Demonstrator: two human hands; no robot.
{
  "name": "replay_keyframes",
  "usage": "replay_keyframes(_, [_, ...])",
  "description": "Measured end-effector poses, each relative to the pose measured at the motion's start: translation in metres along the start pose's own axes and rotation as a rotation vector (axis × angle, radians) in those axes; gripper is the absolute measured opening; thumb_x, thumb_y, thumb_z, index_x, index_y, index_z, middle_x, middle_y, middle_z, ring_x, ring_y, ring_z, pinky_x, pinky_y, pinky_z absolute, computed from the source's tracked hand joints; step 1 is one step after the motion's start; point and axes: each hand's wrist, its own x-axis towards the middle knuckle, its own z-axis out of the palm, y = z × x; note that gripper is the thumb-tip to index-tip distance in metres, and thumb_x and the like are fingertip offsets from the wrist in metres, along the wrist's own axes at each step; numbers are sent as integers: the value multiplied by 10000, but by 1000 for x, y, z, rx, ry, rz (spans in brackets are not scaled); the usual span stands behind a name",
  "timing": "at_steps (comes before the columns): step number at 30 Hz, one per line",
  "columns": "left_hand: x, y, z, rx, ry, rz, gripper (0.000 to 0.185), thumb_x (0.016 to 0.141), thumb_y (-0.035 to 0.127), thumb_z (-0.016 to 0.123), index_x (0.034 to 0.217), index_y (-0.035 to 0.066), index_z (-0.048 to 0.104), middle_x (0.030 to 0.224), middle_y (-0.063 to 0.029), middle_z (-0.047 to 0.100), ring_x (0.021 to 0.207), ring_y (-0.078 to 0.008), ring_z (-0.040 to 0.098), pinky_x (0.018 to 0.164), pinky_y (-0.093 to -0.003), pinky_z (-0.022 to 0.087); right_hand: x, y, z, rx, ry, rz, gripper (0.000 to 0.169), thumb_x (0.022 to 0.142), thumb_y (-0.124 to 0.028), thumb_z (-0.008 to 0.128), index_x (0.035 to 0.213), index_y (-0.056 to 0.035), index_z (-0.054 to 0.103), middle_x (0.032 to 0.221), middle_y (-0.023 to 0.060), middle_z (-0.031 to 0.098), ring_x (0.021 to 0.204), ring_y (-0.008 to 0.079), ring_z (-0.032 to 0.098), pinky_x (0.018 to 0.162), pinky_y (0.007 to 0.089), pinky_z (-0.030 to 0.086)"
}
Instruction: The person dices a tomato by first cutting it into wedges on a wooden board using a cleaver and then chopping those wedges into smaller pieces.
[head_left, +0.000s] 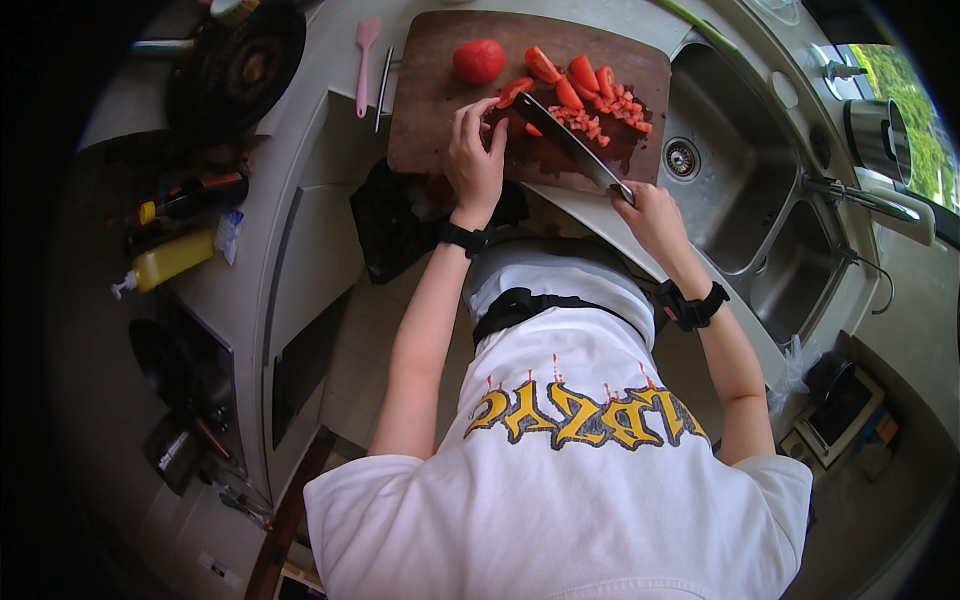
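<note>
My right hand (654, 217) grips the handle of a kitchen knife (574, 146), its blade slanting up and left across the wooden cutting board (442, 142). The blade's far end lies beside a tomato wedge (513, 92). At that wedge's left end are the fingertips of my left hand (478, 150), its thumb set apart below; whether they grip the wedge is unclear. A whole-looking tomato (479, 61) sits at the board's upper left. Several more tomato wedges (583, 73) lie right of it, above a scatter of diced tomato (592, 120). Red juice wets the board.
A double steel sink (731, 142) adjoins the board's right side, with a faucet (862, 196) beyond. A pink spatula (364, 67) lies to the left. Farther left are a dark pan (240, 71) and a yellow pump bottle (172, 260). A black bag (390, 225) hangs below the board.
</note>
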Motion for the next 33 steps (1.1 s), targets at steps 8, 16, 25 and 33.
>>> replay_keyframes(8, [29, 9, -5, 139, -19, 341, 291, 843, 120, 704, 1131, 167, 689, 1104, 0, 665, 942, -208, 617, 806, -355, 523, 1, -3, 3, -33, 16, -25, 222, 922, -227, 590, 923, -29, 689, 763, 231, 654, 753, 434, 634, 691, 499, 502])
replay_keyframes(16, [35, 10, -4, 289, -43, 415, 198, 769, 108, 736, 953, 183, 727, 908, 56, 700, 789, -178, 603, 705, -324, 509, 1, -9, 6, -95, 30, -30, 235, 930, -227, 582, 875, -19, 677, 776, 241, 657, 764, 440, 636, 697, 511, 506])
replay_keyframes(25, [33, 3, -1, 305, -83, 375, 138, 783, 103, 730, 906, 165, 739, 838, 22, 716, 760, -197, 646, 695, -324, 519, 9, -1, 14, -125, 3, -34, 256, 924, -223, 591, 862, 10, 675, 766, 263, 648, 769, 447, 636, 709, 514, 507])
replay_keyframes(33, [11, 5, 10, 121, 37, 214, 368, 820, 118, 730, 1156, 98, 582, 1080, -51, 621, 954, -255, 592, 816, -358, 501, 11, -1, 14, -107, -6, -24, 275, 925, -232, 594, 863, 16, 694, 781, 287, 643, 773, 459, 634, 721, 515, 509])
